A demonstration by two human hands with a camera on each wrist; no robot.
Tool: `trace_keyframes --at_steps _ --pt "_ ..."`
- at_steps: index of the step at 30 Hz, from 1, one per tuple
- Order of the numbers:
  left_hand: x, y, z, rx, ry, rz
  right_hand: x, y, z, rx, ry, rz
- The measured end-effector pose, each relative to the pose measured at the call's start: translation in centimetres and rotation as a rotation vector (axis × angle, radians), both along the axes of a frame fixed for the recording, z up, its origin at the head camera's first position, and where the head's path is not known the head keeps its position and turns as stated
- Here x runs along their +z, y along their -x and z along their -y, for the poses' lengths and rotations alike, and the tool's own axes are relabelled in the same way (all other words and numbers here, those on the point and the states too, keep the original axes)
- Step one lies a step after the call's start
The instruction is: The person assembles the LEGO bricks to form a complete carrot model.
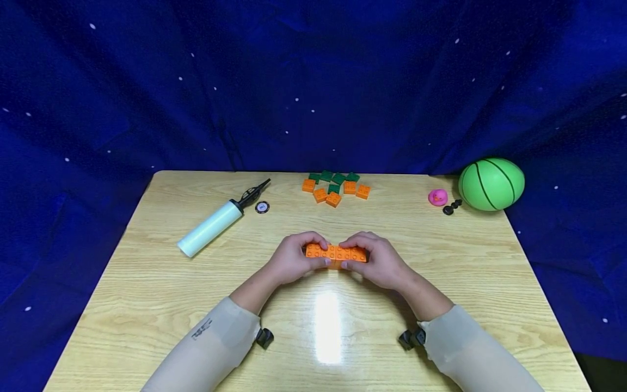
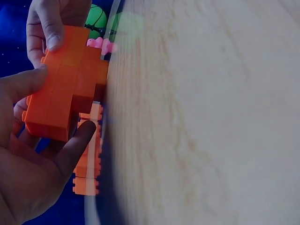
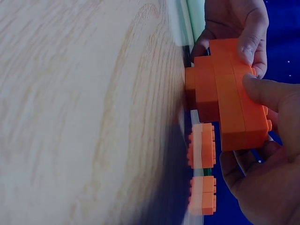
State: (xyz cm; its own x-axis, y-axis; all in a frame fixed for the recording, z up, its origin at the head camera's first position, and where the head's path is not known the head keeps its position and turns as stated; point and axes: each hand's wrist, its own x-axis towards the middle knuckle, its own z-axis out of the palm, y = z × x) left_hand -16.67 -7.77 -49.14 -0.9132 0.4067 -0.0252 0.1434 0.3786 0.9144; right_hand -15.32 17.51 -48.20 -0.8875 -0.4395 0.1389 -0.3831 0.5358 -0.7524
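Observation:
A stepped build of orange toy bricks (image 1: 336, 253) stands at the middle of the table, wide across its studded top and narrower toward its base. My left hand (image 1: 296, 258) grips its left end, thumb on the near side and fingers round the far side. At the opposite end, my right hand (image 1: 384, 264) holds it the same way. Both thumbs press close to the middle of the upper layers. In the left wrist view the build (image 2: 63, 79) shows two stacked wide layers over shorter steps, its narrow base close over the wood.
Loose orange bricks (image 1: 333, 199) and green bricks (image 1: 338, 178) lie at the back. To the left are a hand pump (image 1: 210, 227) and a poker chip (image 1: 262, 207). A pink rubber duck (image 1: 438, 197), a small black object (image 1: 452, 207) and a green ball (image 1: 491, 184) sit back right.

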Motion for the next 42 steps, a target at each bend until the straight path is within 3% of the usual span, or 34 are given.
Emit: trace_keyframes --at_steps 22,42 --pt "-0.1 -0.1 0.1 -0.032 -0.065 0.028 -0.3 0.0 -1.0 -0.023 -0.029 0.048" --pt "0.0 0.0 0.3 -0.038 -0.023 0.002 -0.9 -0.3 -2.9 -0.049 -0.066 0.093"
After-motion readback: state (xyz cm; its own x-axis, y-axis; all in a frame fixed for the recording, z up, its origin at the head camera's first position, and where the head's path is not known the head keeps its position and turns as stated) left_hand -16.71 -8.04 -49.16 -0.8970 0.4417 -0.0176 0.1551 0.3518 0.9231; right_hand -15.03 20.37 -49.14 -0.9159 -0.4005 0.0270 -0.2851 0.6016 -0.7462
